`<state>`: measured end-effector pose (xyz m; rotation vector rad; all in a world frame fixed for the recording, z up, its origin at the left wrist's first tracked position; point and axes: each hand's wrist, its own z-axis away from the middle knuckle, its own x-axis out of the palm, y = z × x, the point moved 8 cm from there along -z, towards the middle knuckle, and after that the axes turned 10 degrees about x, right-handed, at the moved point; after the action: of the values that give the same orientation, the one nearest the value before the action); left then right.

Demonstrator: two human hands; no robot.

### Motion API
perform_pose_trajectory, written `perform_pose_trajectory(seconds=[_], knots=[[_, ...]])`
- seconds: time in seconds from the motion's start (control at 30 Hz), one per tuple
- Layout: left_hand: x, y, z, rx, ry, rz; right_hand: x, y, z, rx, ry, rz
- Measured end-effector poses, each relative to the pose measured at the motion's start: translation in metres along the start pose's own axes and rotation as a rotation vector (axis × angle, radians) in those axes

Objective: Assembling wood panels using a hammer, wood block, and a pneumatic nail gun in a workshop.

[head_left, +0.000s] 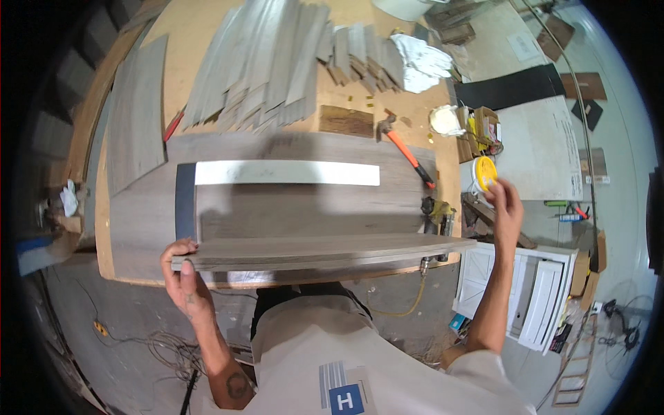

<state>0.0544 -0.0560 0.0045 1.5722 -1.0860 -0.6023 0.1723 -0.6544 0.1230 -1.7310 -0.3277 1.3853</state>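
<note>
My left hand (185,273) grips the left end of a few long grey wood-look boards (325,252), stacked edge-on along the table's near edge. Its thumb lies on the near side and the fingers reach over the top. Raised past the boards' right end is my right hand (505,200), fingers loosely bent and apart, with nothing visible in them. It overlaps the edge of a white tub with a yellow lid (485,173); whether it touches is unclear. Beyond the boards, a large L-shaped square (287,173) with a white leg and a dark leg lies on a wide grey panel (304,207).
An orange-handled hammer (408,152) and a dark air tool (436,214) with a yellow hose (408,311) are at the right. Many grey strips (263,69), white gloves (422,62) and a red-handled tool (174,126) lie farther back. White panelled doors (519,290) stand right of the table.
</note>
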Motion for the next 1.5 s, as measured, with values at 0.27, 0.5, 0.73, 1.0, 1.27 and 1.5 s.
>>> perform_pose_trajectory(seconds=[0.27,0.5,0.73,1.0,1.27,1.5], knots=[[0.006,0.007,-0.007,-0.006,0.031,0.011,0.087,0.133,-0.157,0.110,-0.363,0.095],[0.007,0.014,-0.006,0.027,0.010,-0.002,0.147,0.191,-0.209,0.065,-0.263,0.319],[0.006,0.016,-0.003,0.035,0.046,0.039,0.180,0.144,-0.162,-0.207,-0.203,0.313],[0.015,0.012,-0.004,0.041,0.089,0.027,0.224,0.103,-0.120,-0.409,-0.369,0.396],[0.006,0.011,-0.002,0.020,0.091,-0.007,0.157,0.151,-0.190,-0.062,-0.326,0.208],[0.002,0.005,-0.008,0.024,0.069,0.007,0.119,0.203,-0.148,-0.092,-0.494,0.374]])
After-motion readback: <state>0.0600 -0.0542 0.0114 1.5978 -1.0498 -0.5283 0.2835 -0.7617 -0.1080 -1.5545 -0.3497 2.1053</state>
